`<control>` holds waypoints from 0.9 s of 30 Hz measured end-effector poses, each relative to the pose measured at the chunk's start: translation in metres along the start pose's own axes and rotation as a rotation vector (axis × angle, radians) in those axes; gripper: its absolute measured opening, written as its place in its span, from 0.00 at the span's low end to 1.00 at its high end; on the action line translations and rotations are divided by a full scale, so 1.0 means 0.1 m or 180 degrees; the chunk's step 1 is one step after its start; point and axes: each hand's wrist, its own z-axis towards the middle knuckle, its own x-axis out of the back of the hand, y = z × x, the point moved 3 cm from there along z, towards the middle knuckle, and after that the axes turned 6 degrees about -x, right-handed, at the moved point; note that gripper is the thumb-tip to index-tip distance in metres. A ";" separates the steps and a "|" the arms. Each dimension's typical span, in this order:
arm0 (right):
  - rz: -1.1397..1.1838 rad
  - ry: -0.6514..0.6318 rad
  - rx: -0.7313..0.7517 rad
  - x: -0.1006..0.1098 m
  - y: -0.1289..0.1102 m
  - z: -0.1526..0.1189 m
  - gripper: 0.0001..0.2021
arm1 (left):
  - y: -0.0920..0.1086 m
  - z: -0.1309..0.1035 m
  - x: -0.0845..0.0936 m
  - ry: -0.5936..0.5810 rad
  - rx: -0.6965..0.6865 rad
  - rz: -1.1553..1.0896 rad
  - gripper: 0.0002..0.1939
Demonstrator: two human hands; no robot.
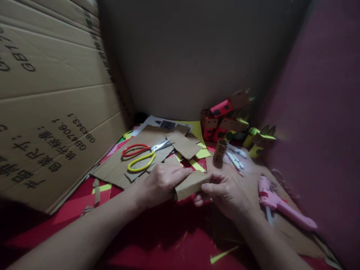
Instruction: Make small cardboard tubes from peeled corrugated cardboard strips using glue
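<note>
Between my two hands is a small folded piece of brown cardboard (pixel 191 184), held low over the red surface. My left hand (pixel 164 183) grips its left end, the fingers bent over the far edge. At the right end my right hand (pixel 225 191) pinches it between thumb and fingers. Just beyond my left hand, scissors (pixel 140 155) with one red and one yellow handle lie on a cardboard sheet (pixel 112 170), blades parted. A cardboard tube (pixel 220 150) stands upright past my right hand.
A pink glue gun (pixel 281 206) lies on cardboard at the right, near white pens (pixel 234 157). Red and yellow paper-tube figures (pixel 222 122) stand at the back right. A large carton panel (pixel 56 93) rises at the left, a purple wall (pixel 317 112) at the right. Yellow scraps (pixel 223 255) lie about.
</note>
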 end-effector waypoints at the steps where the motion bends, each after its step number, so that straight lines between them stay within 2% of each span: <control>1: 0.0035 -0.0004 0.0008 0.00 0.01 0.00 0.07 | 0.02 0.00 0.00 0.0009 0.0007 0.0015 0.15; 8: 0.0271 0.0075 0.0029 -0.03 0.09 0.04 0.09 | 0.06 0.03 -0.02 -0.0010 0.1021 -0.0838 0.12; 15: 0.0473 0.0052 -0.0048 0.03 0.08 0.07 0.10 | -0.04 0.03 -0.05 -0.0100 0.1013 -0.1031 0.18; 19: 0.0609 0.0050 -0.0012 0.03 0.10 0.09 0.10 | -0.04 0.05 -0.02 -0.0052 0.1140 -0.0999 0.16; 21: 0.0608 -0.0002 0.0066 0.00 0.10 0.08 0.10 | -0.06 0.07 -0.02 0.0020 0.1517 -0.1201 0.14; 23: 0.0507 -0.0102 0.0228 -0.03 0.09 0.06 0.11 | -0.09 0.07 -0.05 0.0168 0.2139 -0.1653 0.12; 25: 0.0218 -0.0176 0.0497 -0.06 0.06 0.03 0.10 | -0.14 0.06 -0.08 0.0501 0.2792 -0.2237 0.12; 27: -0.0246 -0.0181 0.0768 -0.07 0.04 0.00 0.05 | -0.19 0.04 -0.10 0.0904 0.3241 -0.2770 0.12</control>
